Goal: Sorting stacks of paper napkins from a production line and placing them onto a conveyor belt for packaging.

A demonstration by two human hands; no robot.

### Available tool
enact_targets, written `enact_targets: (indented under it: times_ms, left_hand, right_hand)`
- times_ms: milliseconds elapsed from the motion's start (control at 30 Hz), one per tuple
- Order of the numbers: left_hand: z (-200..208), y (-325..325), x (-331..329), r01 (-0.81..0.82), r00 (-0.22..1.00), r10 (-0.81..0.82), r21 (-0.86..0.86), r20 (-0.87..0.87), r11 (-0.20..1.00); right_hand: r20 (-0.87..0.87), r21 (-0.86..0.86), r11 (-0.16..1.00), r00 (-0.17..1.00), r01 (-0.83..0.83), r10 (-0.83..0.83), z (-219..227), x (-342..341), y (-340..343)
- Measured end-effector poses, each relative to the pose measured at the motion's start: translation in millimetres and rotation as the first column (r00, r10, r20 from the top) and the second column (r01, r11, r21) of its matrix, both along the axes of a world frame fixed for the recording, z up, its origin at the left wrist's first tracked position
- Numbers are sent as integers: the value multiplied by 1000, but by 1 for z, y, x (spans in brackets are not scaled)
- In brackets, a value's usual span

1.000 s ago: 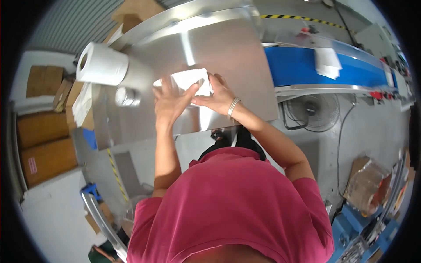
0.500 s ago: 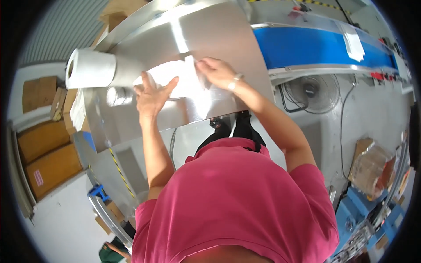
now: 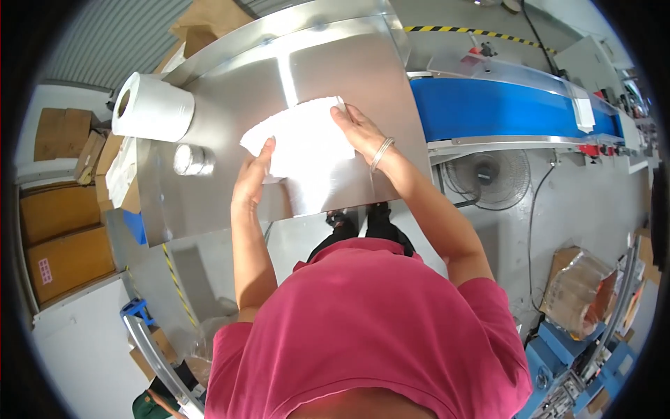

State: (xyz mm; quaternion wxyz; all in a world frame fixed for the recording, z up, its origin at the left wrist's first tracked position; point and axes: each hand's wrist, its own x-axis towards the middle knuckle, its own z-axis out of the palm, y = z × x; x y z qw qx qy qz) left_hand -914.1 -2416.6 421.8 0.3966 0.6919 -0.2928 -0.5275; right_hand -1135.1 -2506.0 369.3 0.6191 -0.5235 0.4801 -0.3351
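A white stack of thin, sheet-like material (image 3: 307, 133), its far edge ragged and bowed, is held between my two hands above the steel table. My left hand (image 3: 253, 173) grips its near left side, with the thumb on top and the other fingers largely hidden. At the far right corner, my right hand (image 3: 357, 130) pinches the stack between thumb and fingers. Glare washes out the stack's near part, so whether it touches the table is unclear. A silvery bangle circles my right wrist.
The steel table (image 3: 216, 202) has a raised far rim. A large white roll (image 3: 157, 108) and a small shiny roll (image 3: 193, 160) sit at its left. To the right runs a blue conveyor belt (image 3: 488, 112) bearing a white piece, with a fan (image 3: 488, 178) below. Cardboard boxes (image 3: 66, 234) stand far left.
The stack now lies more broadly spread between my hands. My left hand has shifted from its left end to the near side, and my right hand has closed on the far right corner.
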Motion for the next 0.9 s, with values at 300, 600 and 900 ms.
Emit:
enact_targets:
  times_ms: [300, 600, 900]
  left_hand:
    - [17, -6, -67, 172, 985, -173, 23, 11, 985]
    - [14, -9, -69, 193, 981, -193, 33, 28, 981]
    - [15, -6, -71, 161, 985, -163, 31, 48, 986]
  right_hand:
    - [-268, -110, 994, 963, -17, -13, 35, -78, 16]
    - [430, 591, 806, 844, 5, -321, 37, -94, 13]
    - [63, 332, 932, 982, 146, -177, 39, -90, 7]
